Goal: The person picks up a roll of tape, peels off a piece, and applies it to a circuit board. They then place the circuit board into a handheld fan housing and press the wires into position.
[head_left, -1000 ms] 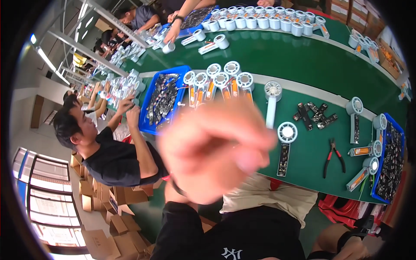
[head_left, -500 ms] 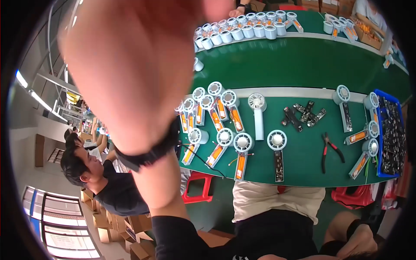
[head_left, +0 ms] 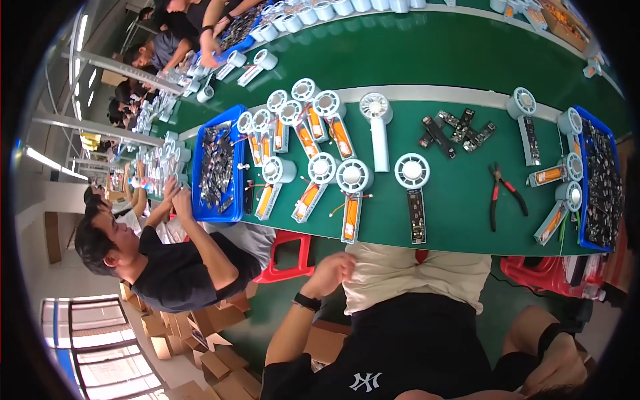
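My left hand [head_left: 333, 273], with a dark band on its wrist, is beside the beige trousers just below the table edge. Its fingers are curled in, with nothing visible in them. My right hand [head_left: 559, 367] is at the lower right rim on a bent arm; its fingers are mostly hidden. Closest to the left hand on the table is a pale blue handheld fan [head_left: 352, 179] with its handle opened on an orange battery. Another opened fan [head_left: 412, 172] shows a dark circuit board in its handle. A fan with a closed handle [head_left: 377, 110] lies farther back.
Red-handled pliers [head_left: 497, 190] and a pile of circuit boards [head_left: 460, 130] lie right of centre. Blue trays [head_left: 241, 143] [head_left: 610, 170] of small dark parts stand at both ends. A person in black [head_left: 193, 277] sits at left near a red stool [head_left: 291, 257]. Cardboard boxes [head_left: 220, 363] stand behind.
My left hand, earlier large and blurred in front of the view, has come down beside the trousers. This uncovers the left tray and more fans. The view has tilted slightly; my right hand stays put.
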